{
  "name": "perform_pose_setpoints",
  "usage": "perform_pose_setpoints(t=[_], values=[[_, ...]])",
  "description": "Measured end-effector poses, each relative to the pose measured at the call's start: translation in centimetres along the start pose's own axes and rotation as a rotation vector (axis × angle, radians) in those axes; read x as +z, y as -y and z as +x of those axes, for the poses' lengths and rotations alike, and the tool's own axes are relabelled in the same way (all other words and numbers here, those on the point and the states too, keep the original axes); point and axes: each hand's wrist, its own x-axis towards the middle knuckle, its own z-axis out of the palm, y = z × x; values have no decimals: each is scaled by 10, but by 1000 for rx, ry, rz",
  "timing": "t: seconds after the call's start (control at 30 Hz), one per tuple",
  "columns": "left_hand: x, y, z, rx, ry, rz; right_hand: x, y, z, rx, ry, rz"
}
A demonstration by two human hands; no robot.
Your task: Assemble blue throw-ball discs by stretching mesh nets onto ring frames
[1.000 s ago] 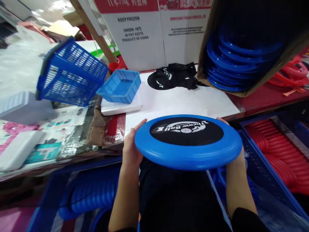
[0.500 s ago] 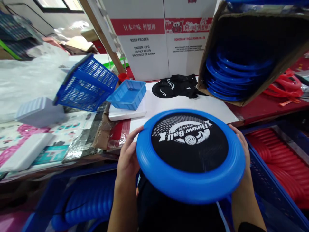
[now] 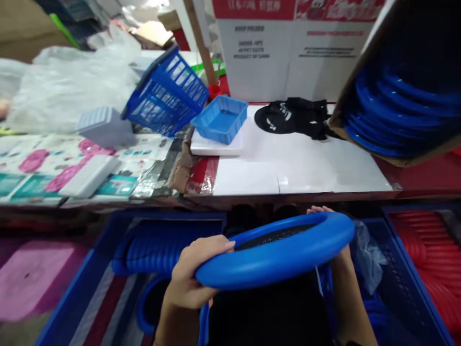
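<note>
A blue throw-ball disc (image 3: pixel 277 259) with a black centre is held in front of my body, tilted so that mostly its thick rim shows. My left hand (image 3: pixel 200 269) grips its left edge, thumb on top and fingers beneath. At the far right side my right hand (image 3: pixel 326 211) has hold of the rim; only some fingertips and the wrist show past it. Black printed fabric covers (image 3: pixel 291 115) lie crumpled on the white worktop (image 3: pixel 306 166) beyond the disc.
A carton of blue rings (image 3: pixel 399 115) leans at the right. Below the worktop stand crates with blue rings (image 3: pixel 154 250) and red rings (image 3: pixel 425 259). A shallow blue tray (image 3: pixel 221 120) and a tilted blue basket (image 3: pixel 169 91) sit left of centre, near a pink block (image 3: pixel 39 278).
Both hands have lowered the disc toward my body and tipped it, hiding most of its printed face. The left hand's thumb now lies over the rim. My view has turned left and down.
</note>
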Motion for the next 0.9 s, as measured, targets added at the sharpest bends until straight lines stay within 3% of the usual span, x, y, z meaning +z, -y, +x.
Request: perform_pose_setpoints(t=[0.1,0.2,0.33,0.4,0.5,0.57,0.63,0.77,0.9], values=[[-16,6,-30,-338,-224,161,18,-26,-9,161,159,-125],[-34,35,-43,-758,-439,57,50,-44,-20,254,318,-193],[-62,99,-77,-957,-495,-164,101,-50,-40,412,557,-76],[-68,128,-107,-1067,-475,-80,125,-51,-50,488,700,-61],[-62,164,-157,-1263,-462,52,163,-59,-68,514,862,-153],[-54,182,-189,-1371,-443,86,189,-72,-84,551,893,-210],[-47,195,-220,-1467,-384,97,214,-89,-104,686,870,-255],[-43,201,-282,-1641,-244,94,245,-118,-145,1123,930,-339],[-47,186,-336,-1763,-161,129,255,-138,-169,1430,946,-362]])
